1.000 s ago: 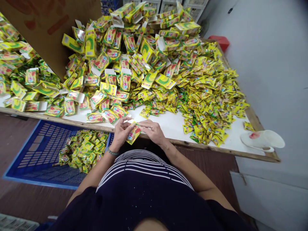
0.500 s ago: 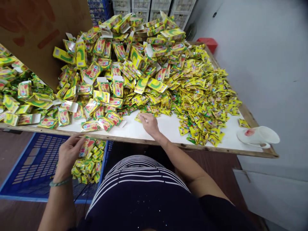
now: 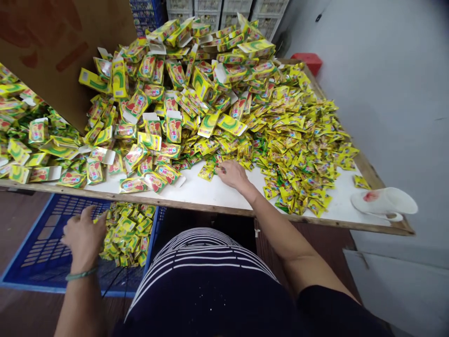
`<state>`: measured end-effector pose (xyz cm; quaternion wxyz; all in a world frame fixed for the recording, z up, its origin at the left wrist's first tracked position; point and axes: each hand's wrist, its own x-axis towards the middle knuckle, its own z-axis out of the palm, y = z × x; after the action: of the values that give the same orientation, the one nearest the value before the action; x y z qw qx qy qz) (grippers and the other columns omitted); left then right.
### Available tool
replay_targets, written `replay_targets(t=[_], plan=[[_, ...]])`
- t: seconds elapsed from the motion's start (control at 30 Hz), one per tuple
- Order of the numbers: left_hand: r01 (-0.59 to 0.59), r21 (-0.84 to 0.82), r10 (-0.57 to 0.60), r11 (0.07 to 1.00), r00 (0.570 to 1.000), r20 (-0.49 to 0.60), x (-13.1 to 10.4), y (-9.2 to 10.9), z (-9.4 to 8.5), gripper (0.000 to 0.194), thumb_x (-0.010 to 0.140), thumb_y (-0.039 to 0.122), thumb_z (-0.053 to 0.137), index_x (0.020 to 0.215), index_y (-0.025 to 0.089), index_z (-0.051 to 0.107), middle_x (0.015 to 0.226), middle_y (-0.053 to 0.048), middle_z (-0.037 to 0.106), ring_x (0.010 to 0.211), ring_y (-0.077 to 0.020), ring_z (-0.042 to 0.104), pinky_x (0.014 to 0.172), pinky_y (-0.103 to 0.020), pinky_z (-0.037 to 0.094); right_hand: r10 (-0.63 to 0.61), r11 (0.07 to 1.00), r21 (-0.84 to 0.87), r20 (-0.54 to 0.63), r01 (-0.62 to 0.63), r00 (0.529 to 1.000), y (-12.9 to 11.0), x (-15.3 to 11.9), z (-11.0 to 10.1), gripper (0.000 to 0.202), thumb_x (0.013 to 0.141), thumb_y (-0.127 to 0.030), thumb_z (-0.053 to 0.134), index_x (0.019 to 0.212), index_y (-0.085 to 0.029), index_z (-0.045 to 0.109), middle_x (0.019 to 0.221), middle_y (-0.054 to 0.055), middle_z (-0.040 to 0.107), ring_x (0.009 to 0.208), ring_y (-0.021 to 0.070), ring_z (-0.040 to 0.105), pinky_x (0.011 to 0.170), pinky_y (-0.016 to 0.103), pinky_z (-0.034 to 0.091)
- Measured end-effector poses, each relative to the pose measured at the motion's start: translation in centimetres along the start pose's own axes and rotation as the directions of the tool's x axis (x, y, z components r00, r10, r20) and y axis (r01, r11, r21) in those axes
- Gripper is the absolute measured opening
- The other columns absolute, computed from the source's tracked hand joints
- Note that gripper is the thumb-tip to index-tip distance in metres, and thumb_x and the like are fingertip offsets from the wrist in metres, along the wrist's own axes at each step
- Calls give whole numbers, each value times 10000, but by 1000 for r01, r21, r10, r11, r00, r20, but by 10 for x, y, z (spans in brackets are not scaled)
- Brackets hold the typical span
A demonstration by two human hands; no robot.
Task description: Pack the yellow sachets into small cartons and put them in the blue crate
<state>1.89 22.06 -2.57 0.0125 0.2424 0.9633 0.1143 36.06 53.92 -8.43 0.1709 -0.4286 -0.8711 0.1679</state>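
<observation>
My left hand [image 3: 84, 234], with a bracelet at the wrist, hangs over the blue crate [image 3: 52, 229] with its fingers spread and nothing in them. Small yellow boxes [image 3: 128, 231] lie heaped in the crate's right part. On the white tabletop [image 3: 196, 189], my right hand [image 3: 232, 174] rests at the front edge of the pile of yellow sachets [image 3: 294, 135]. Its fingers are curled together, and what they hold is too small to make out. A sachet [image 3: 206, 172] lies just left of its fingertips. Yellow open-ended boxes [image 3: 150, 126] are heaped on the table's left.
A large cardboard sheet [image 3: 66, 42] stands at the upper left. A white scoop-like container [image 3: 384, 202] lies at the right front corner. A red object [image 3: 308, 62] sits at the far right corner. White crates [image 3: 235, 11] are stacked behind, and a grey wall stands on the right.
My left hand has moved left and down, opening away from a box that is now out of it. My right hand has shifted slightly right, clear of the sachet it was over.
</observation>
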Motion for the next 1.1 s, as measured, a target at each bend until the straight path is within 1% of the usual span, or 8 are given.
replay_targets(t=[0.1,0.3,0.43,0.57,0.73,0.83,0.93,1.1], plan=[[-209,-80,207,975,978,-23,-13,64,12,435,867,499,537,1114,162,660,995,-156,665,971,-340,598,843,-451,457,-45,999,-22,14,45,999,2,-8,9,210,906,-208,566,896,-182,774,1008,123,714,987,276,588,947,433,437],[-529,-384,604,757,791,101,-39,226,74,213,906,348,582,845,165,671,913,-153,656,935,-301,612,841,-386,429,-8,997,75,30,6,1000,0,-30,26,179,870,-163,617,752,-204,745,887,82,684,904,243,569,889,405,468],[-566,-420,680,709,708,193,-45,282,111,259,696,263,828,826,114,660,996,-223,650,1064,-377,584,895,-412,417,193,980,56,-86,-189,977,3,-38,22,202,810,-291,742,984,-190,723,1074,120,633,1028,282,557,892,406,470],[-481,-457,645,748,688,332,-46,289,126,229,659,182,832,740,152,620,903,-174,674,980,-337,632,826,-367,437,297,953,68,-45,-294,954,5,-42,17,334,769,-374,773,1028,-194,660,1040,107,634,983,274,567,842,387,462],[-243,-613,537,752,765,356,-47,258,123,280,725,213,779,963,190,634,717,-24,680,730,-225,649,688,-302,432,406,840,369,56,-397,912,1,-50,19,310,758,-444,736,936,-233,594,718,-26,569,686,185,542,675,310,425],[4,-795,471,607,803,364,-52,237,123,332,697,252,795,985,187,642,642,15,653,664,-190,642,657,-282,449,391,637,703,57,-315,919,-10,-55,24,391,718,-516,732,916,-223,567,694,-40,541,661,160,545,652,296,446],[265,-895,459,358,785,416,-61,223,121,398,642,339,826,945,173,626,652,14,650,639,-165,635,641,-278,482,342,456,855,89,-248,935,-28,-56,26,464,653,-507,778,934,-221,544,682,-51,551,643,144,554,642,288,462],[466,-883,458,52,775,436,-79,215,106,648,549,319,868,1122,199,588,754,34,665,666,-123,634,673,-267,515,382,401,879,95,-257,919,-56,-56,26,487,632,-467,803,949,-225,523,630,-77,542,584,128,550,592,270,450]])
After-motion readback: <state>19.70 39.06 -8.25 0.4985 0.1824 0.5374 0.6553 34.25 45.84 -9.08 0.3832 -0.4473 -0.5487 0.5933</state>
